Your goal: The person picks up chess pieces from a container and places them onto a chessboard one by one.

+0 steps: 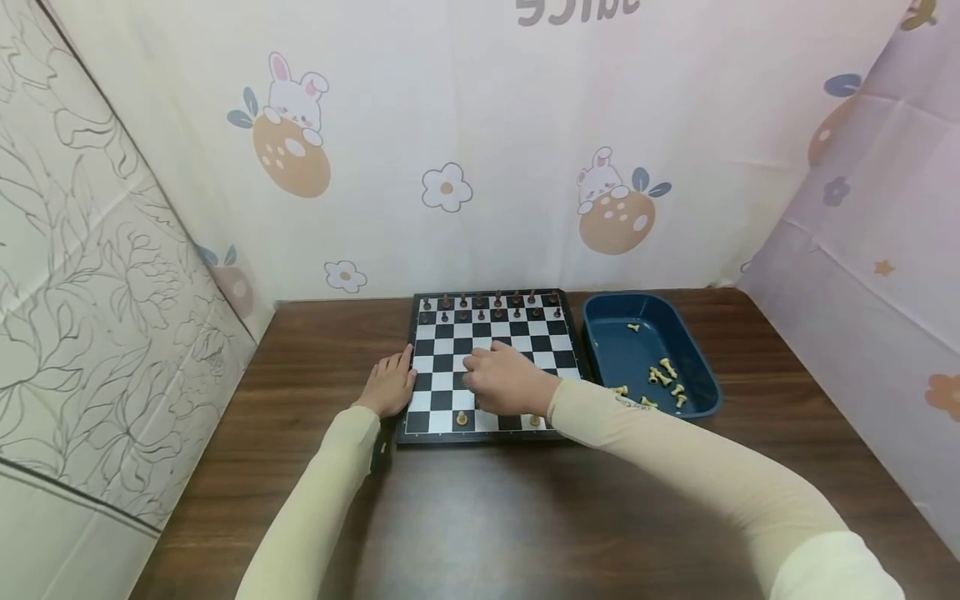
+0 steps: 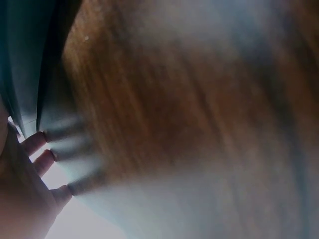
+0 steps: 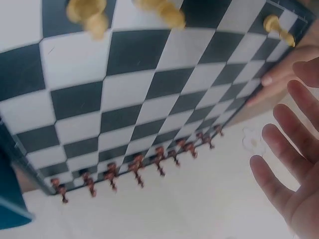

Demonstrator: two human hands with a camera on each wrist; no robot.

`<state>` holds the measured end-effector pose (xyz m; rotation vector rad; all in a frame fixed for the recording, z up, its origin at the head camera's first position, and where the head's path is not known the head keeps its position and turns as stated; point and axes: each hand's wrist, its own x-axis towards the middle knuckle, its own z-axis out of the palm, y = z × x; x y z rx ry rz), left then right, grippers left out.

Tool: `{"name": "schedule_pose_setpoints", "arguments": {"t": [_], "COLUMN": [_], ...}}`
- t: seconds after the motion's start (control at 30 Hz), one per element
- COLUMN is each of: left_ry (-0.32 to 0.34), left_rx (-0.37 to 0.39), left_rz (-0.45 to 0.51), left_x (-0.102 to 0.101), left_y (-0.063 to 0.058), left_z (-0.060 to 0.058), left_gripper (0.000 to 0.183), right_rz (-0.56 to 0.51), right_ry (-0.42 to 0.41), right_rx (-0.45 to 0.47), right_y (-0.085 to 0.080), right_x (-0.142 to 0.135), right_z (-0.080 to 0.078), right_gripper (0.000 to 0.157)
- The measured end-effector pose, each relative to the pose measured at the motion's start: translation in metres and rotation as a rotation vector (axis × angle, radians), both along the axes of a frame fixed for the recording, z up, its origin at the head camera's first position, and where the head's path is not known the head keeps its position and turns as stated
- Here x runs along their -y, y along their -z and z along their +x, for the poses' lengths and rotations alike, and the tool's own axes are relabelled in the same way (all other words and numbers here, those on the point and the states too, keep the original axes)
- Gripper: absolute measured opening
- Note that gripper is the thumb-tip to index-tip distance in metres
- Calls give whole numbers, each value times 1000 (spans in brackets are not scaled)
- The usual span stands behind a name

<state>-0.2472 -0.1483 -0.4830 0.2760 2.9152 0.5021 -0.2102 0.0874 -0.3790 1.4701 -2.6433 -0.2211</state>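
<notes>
A magnetic-looking chessboard (image 1: 443,362) lies on the table with dark red chess pieces (image 1: 480,315) in two rows at its far side. My left hand (image 1: 388,385) rests flat against the board's left edge, fingers extended. Over the near half of the board is my right hand (image 1: 506,379); in the right wrist view its fingers (image 3: 286,144) are loosely bent and no piece shows between them. A cream pawn-like piece (image 1: 461,417) stands on the near row at left, another cream piece (image 1: 534,420) beside my right wrist. The right wrist view shows a further cream piece (image 3: 87,12).
Right of the board sits a blue tray (image 1: 622,346) with several cream chess pieces (image 1: 660,376) lying loose in it. My right forearm passes over its near corner. A patterned cloth (image 1: 480,225) hangs behind the brown wooden table (image 1: 322,342).
</notes>
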Motion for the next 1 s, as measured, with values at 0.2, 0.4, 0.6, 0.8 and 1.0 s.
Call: {"name": "schedule_pose_setpoints", "arguments": {"t": [0.2, 0.4, 0.6, 0.8, 1.0], "left_ry": [-8, -6, -2, 3, 36], "left_rx": [11, 14, 25, 25, 5], "left_rz": [1, 8, 8, 9, 8], "left_x": [1, 1, 3, 2, 4], "left_y": [1, 0, -3, -3, -1], "left_z": [0, -1, 0, 1, 2], "left_gripper": [57, 57, 57, 58, 57], "right_rz": [-28, -27, -14, -16, -44], "right_ry": [60, 138, 238, 341, 374], "right_rx": [1, -8, -18, -9, -30], "right_y": [-14, -26, -36, -42, -40], "right_x": [-21, -48, -79, -114, -146], "right_z": [-8, -15, -19, -22, -20], "right_gripper": [11, 11, 15, 9, 8]}}
